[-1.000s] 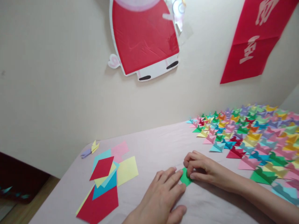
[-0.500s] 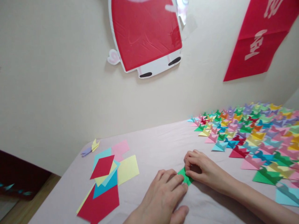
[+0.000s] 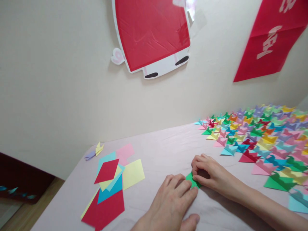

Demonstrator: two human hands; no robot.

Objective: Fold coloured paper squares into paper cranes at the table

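A small folded piece of green origami paper (image 3: pixel 190 178) lies on the sheet, partly hidden under my fingers. My right hand (image 3: pixel 207 171) pinches it from the right side, thumb and forefinger curled together on its edge. Over its lower left part rests my left hand (image 3: pixel 172 199), palm down with the fingers laid along the paper and the thumb held apart. How the paper is folded beneath the fingers cannot be made out.
Loose coloured paper squares, among them a red one (image 3: pixel 106 208) and a pale yellow one (image 3: pixel 133 174), overlap at left. Two small folded pieces (image 3: pixel 98 149) sit behind them. Rows of folded paper cranes (image 3: pixel 250 156) cover the right. A wall (image 3: pixel 154 102) stands behind.
The view has shifted slightly, so everything sits a little further right. My left fingers have slid slightly over the green paper; the right hand keeps its pinch.
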